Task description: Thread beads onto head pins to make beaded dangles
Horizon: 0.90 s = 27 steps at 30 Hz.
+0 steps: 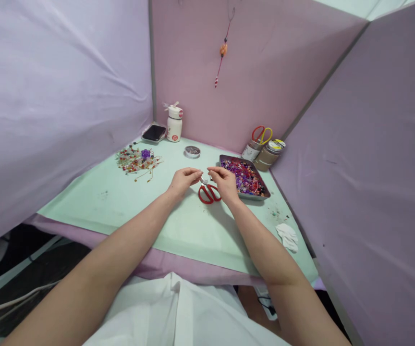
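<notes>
Taking the gap between the fingertips as the clock's centre, the likeliest trouble is a dropped piece: anything as fine as a thread or tiny bead could slip from so light a pinch and be lost on the pale green cloth-covered tabletop (135,206). The small scissors with red looped handles (212,194) lie at six o'clock, partly under the fingers, so a hand lowered without care might knock them or meet the blades. At three o'clock, the dark rectangular tray (250,196) of mixed purple, red and orange beads (245,178) sits close beside the right hand (225,182); a careless sideways swing of that wrist could jar it and spill some.

Both bare forearms reach forward from five and seven o'clock, converging above the scissors. The left hand (184,180) points toward three o'clock, its thumb and index pressed together at the tips; the right hand points toward nine, its thumb and index likewise closed. The two sets of fingertips are near each other but apart. Whatever they pinch is too small to tell.
</notes>
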{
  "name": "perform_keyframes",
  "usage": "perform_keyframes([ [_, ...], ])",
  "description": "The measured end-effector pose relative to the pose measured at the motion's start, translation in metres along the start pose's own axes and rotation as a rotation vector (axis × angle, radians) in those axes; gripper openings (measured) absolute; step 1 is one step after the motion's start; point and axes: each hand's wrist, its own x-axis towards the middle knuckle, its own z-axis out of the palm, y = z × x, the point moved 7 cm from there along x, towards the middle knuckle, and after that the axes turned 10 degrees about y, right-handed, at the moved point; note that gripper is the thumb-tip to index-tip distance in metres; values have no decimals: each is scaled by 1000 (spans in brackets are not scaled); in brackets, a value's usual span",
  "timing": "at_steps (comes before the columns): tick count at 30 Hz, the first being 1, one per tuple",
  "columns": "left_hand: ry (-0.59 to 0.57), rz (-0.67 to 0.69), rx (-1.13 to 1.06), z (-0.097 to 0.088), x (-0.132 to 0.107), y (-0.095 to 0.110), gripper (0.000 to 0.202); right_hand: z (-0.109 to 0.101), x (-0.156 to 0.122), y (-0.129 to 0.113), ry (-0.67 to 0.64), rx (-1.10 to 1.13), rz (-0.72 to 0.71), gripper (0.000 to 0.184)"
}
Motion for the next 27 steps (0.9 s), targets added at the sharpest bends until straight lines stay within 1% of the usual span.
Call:
perform_keyframes([
  [4,38,68,172,-4,1,2,33,-1,-2,-8,-18,-121,-146,21],
  [6,50,108,236,-5,0,7,31,-3,-4,-13,-6,-200,-214,19],
  [9,49,149,254,-2,-3,13,25,-4,-8,-25,12,-370,-362,12],
  [12,40,173,245,0,-4,15,21,-1,-12,-36,-13,-530,-517,17],
  [15,35,201,251,0,-2,15,19,4,-16,-42,-35,-681,-629,21],
  [18,29,223,268,0,-1,13,17,7,-18,-44,-29,-840,-698,22],
  [21,31,234,280,-1,0,12,17,7,-19,-47,3,-948,-746,20],
  [24,36,241,282,-1,-1,13,18,5,-20,-50,47,-987,-776,19],
  [27,33,246,276,0,-1,15,15,4,-20,-50,65,-981,-776,19],
])
